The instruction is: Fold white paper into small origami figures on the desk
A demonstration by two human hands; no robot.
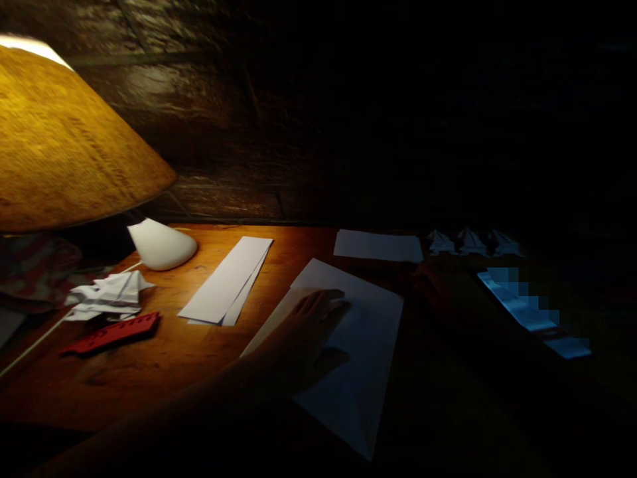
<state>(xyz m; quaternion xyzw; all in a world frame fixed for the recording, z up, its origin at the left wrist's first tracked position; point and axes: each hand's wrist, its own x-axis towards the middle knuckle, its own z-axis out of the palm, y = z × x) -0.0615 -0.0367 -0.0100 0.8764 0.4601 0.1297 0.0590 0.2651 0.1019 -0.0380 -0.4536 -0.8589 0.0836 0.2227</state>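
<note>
A white sheet of paper (368,345), with a crease line near its lower corner, lies at an angle on the wooden table. My left hand (316,315) rests flat on its upper part, fingers stretched out and nothing in them. Just past the sheet's right corner, my right hand (430,282) sits in deep shadow, apart from the sheet as far as I can see. Its fingers are too dark to read. Long folded paper strips (231,279) lie to the left, and a small stack of white paper (378,245) lies behind the sheet.
At the left a lamp with a yellow shade (74,146) stands on a white base (162,245). Nearby are crumpled folded paper (109,295) and a red cutter-like object (112,334). Several folded paper figures (470,240) line the back right, beyond a bluish strip (517,305).
</note>
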